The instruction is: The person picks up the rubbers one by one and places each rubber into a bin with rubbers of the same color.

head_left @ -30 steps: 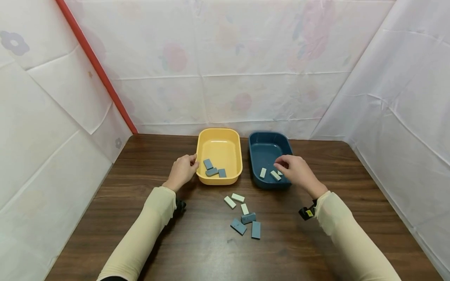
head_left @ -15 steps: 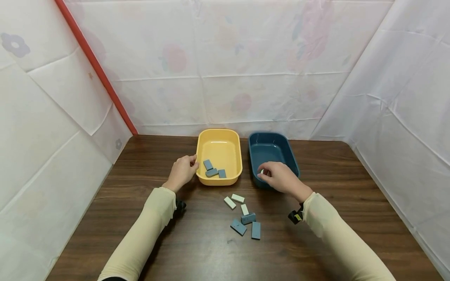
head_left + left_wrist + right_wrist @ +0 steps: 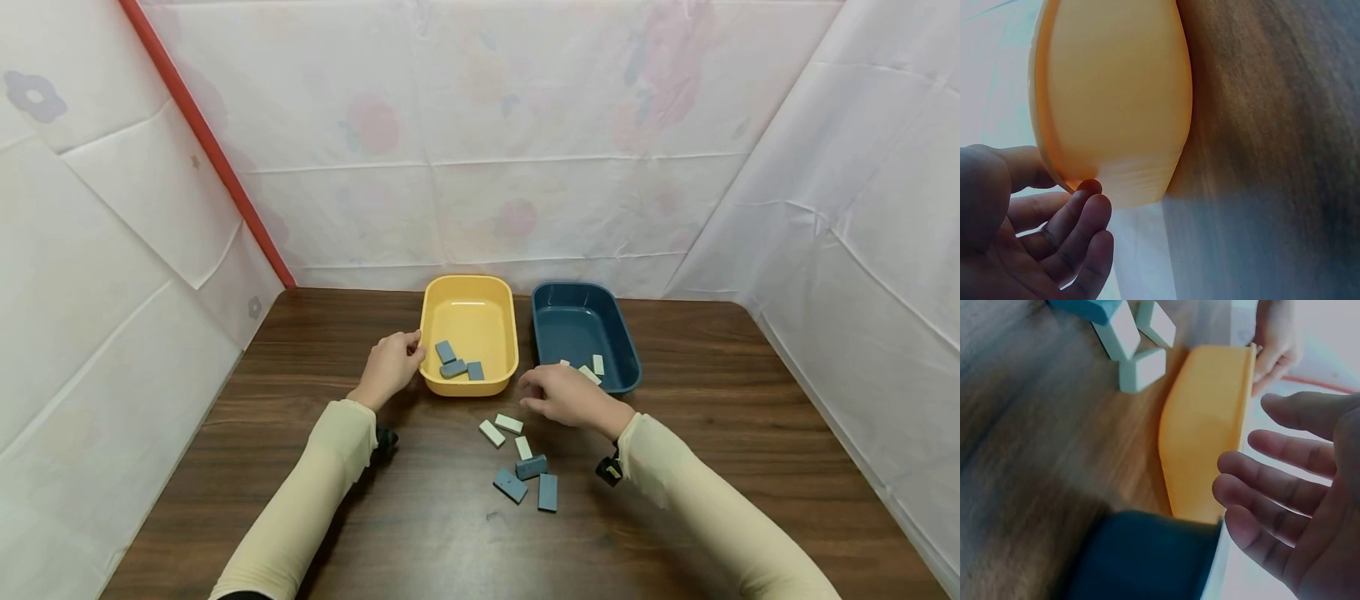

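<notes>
My left hand pinches the left rim of the yellow bin; in the left wrist view its fingertips meet that rim. Several grey-blue blocks lie in this bin. My right hand is over the near-left corner of the dark blue bin, fingers apart and slightly bent, with nothing between them in the right wrist view. White blocks lie in the blue bin, partly hidden by the hand. In front of the bins are white blocks and grey-blue blocks on the table.
The dark wooden table carries both bins side by side near its back edge, a narrow gap between them. White patterned sheets hang behind and along both sides. A red pole slants down at the back left.
My right hand has moved left and nearer from above the blue bin toward the loose blocks, uncovering white blocks inside. The left hand stays at the yellow bin's rim.
</notes>
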Motion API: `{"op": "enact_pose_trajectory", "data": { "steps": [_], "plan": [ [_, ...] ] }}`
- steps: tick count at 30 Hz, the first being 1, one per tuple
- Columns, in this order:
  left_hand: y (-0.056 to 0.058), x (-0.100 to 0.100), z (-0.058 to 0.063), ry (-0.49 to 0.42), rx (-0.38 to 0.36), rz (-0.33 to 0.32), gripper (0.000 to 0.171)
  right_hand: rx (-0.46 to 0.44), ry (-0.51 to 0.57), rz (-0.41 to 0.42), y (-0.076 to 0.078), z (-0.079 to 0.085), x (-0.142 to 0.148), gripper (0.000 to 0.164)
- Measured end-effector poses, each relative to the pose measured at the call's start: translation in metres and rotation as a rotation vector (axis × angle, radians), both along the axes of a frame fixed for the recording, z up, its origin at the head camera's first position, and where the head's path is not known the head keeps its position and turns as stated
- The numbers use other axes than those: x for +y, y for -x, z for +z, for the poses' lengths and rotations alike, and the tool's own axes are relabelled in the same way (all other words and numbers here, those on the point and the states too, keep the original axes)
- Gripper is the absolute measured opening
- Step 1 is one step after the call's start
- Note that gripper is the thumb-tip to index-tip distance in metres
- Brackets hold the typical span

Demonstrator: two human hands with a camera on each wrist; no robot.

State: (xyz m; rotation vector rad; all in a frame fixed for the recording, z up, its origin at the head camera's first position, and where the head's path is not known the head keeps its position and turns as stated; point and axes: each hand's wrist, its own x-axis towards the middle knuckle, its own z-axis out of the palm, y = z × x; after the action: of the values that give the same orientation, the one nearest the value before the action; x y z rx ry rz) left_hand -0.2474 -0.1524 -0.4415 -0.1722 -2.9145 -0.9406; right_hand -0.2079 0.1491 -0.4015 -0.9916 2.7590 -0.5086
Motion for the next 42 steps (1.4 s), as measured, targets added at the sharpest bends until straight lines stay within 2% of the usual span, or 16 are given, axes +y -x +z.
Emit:
{"op": "enact_pose_trajectory", "data": {
  "steps": [12,20,29,42],
  "plan": [
    [0.000,0.000,0.000,-0.008,-0.009,0.003,0.043,-0.112,-0.148,0.039,0.000,-0.020,-0.020,0.036],
    [0.001,0.004,-0.002,-0.016,-0.004,-0.009,0.043,-0.068,-0.219,0.067,-0.003,-0.034,-0.025,0.035],
    [0.000,0.005,0.001,-0.030,-0.002,0.004,0.043,-0.029,-0.208,0.080,-0.007,-0.038,-0.026,0.034],
    [0.000,0.004,0.001,-0.016,0.000,0.001,0.042,-0.038,-0.189,0.107,-0.004,-0.044,-0.029,0.036]
  ]
}}
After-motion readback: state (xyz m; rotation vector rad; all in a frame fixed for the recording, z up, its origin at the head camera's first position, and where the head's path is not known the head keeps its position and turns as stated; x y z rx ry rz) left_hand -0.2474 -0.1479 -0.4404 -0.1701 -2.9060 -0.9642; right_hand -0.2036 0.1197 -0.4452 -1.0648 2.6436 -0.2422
